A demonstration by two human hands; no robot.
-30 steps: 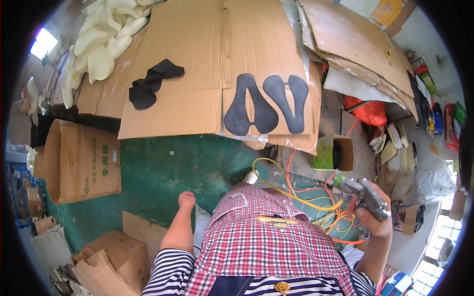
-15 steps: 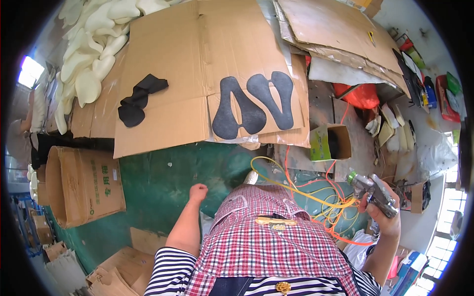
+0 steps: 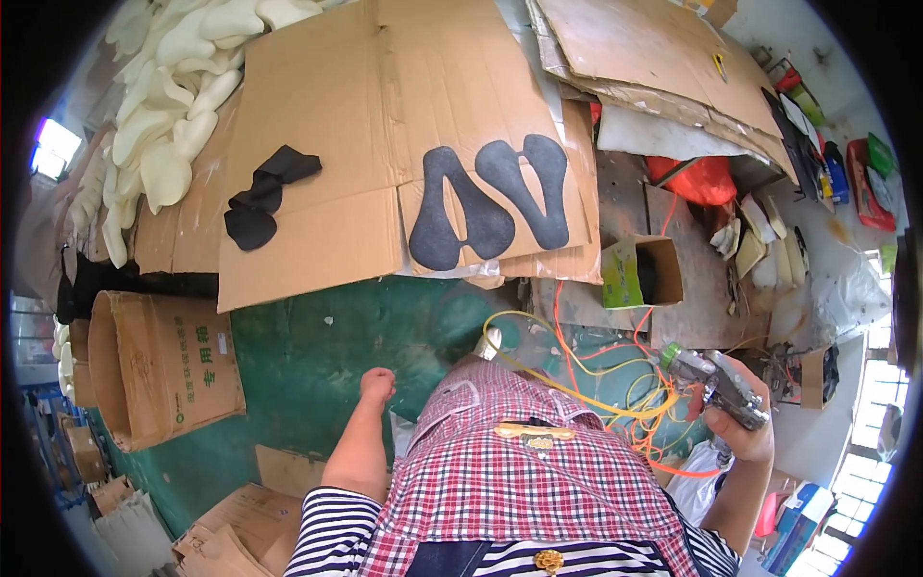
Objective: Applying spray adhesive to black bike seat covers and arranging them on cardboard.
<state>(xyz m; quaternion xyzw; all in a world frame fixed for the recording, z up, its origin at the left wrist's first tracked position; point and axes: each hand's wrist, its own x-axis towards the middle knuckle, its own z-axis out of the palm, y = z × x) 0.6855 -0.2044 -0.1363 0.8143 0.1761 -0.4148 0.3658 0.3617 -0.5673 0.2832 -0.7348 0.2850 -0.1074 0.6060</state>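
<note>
While right-hand fingers (image 3: 720, 424) partly hide spray gun (image 3: 719, 387) | green carton (image 3: 622, 279): contents unclear

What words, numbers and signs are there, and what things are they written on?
I won't copy writing out, but here's where it is:
Open brown box on the left: columns of green characters and a round green mark.
Its white label: too small to read.
Green carton: too small to read.
Gold apron patch: too blurred.
Spray gun: none I can see.
</note>
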